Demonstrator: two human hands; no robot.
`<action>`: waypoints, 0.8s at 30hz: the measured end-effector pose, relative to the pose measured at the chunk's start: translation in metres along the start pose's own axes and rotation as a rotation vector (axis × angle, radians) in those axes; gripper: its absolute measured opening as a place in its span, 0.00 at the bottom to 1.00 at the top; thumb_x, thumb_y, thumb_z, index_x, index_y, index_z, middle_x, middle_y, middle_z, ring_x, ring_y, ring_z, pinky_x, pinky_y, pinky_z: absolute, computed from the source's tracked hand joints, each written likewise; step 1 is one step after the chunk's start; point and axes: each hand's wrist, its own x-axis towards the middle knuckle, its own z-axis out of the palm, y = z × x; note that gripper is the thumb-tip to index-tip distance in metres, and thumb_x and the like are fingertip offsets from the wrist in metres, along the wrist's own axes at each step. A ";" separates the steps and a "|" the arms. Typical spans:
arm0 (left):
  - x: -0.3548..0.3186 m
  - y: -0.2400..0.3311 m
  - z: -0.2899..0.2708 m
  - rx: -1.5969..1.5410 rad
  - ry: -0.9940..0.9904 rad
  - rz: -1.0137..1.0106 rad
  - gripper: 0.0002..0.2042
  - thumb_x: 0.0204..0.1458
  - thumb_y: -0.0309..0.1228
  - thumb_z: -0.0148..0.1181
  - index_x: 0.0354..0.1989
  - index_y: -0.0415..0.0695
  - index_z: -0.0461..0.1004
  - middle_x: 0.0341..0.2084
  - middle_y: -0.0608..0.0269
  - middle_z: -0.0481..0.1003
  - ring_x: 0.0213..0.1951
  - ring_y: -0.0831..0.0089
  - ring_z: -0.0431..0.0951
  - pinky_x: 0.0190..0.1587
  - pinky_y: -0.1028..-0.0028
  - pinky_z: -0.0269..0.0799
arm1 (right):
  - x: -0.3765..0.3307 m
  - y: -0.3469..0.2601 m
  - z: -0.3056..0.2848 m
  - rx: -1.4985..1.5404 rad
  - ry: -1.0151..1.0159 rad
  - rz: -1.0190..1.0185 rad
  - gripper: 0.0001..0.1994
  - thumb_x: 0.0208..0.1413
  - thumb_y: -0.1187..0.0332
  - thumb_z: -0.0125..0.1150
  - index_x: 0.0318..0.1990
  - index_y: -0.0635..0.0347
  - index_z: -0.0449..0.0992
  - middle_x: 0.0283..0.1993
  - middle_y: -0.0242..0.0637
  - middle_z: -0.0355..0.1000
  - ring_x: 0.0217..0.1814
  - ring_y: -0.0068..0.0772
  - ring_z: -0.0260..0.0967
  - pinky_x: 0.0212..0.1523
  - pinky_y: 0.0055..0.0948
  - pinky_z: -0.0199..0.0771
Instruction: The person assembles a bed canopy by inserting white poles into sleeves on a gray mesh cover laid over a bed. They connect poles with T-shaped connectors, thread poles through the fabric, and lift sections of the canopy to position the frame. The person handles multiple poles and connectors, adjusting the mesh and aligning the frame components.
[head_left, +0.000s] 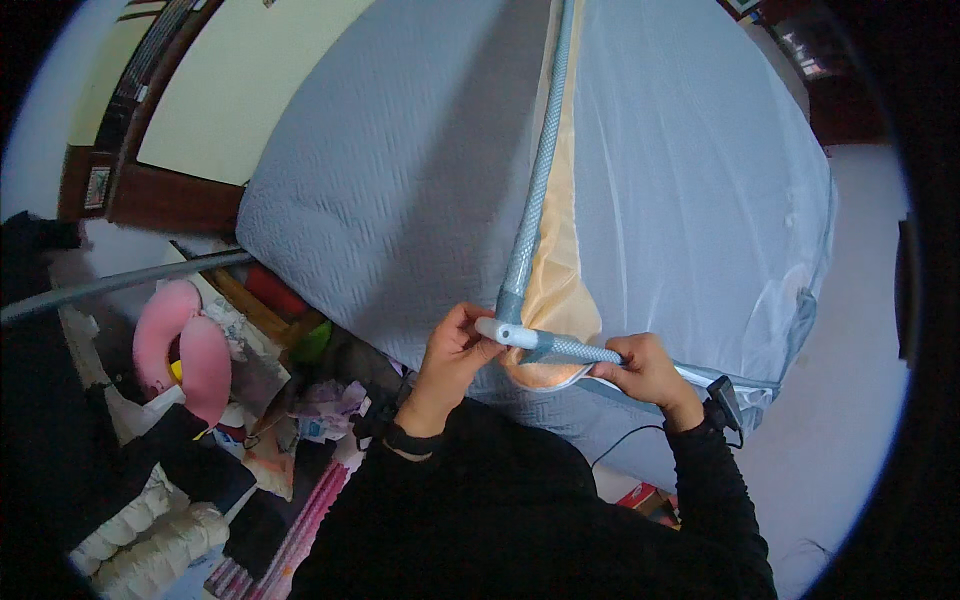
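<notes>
Both hands grip the bent mesh-sleeved tent pole (540, 170): left hand (452, 352) at the white joint (500, 331), right hand (645, 368) further along (flexed, it could spring loose).

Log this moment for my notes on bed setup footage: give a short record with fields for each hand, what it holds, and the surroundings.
left hand: grips the white corner joint of a tent-like net frame
right hand: grips the netted pole running along the bed's near edge
upright pole: rises from the joint, sheathed in blue-grey mesh
net fabric: pale blue, draped over the right of the bed
mattress: grey quilted cover
floor at left: pink neck pillow, scattered clothes
</notes>
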 end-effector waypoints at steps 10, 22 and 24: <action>-0.038 0.055 0.044 1.210 0.268 0.757 0.24 0.45 0.41 0.68 0.49 0.42 0.71 0.43 0.55 0.68 0.47 0.61 0.67 0.52 0.65 0.61 | -0.041 -0.030 -0.008 -0.185 0.236 -0.125 0.20 0.53 0.50 0.61 0.24 0.59 0.73 0.19 0.46 0.66 0.21 0.51 0.64 0.21 0.40 0.60; -0.057 0.064 0.079 0.628 0.030 0.296 0.16 0.49 0.33 0.67 0.40 0.38 0.69 0.32 0.66 0.71 0.33 0.78 0.68 0.36 0.77 0.66 | -0.073 -0.025 -0.003 -0.308 0.301 -0.297 0.20 0.54 0.50 0.58 0.25 0.58 0.69 0.19 0.46 0.67 0.23 0.54 0.67 0.22 0.44 0.63; -0.068 0.064 0.082 0.563 -0.004 0.292 0.16 0.47 0.31 0.67 0.41 0.39 0.69 0.32 0.69 0.70 0.33 0.82 0.67 0.35 0.79 0.66 | -0.082 -0.025 0.001 -0.308 0.314 -0.314 0.19 0.55 0.51 0.58 0.25 0.58 0.69 0.20 0.46 0.67 0.24 0.54 0.67 0.23 0.44 0.64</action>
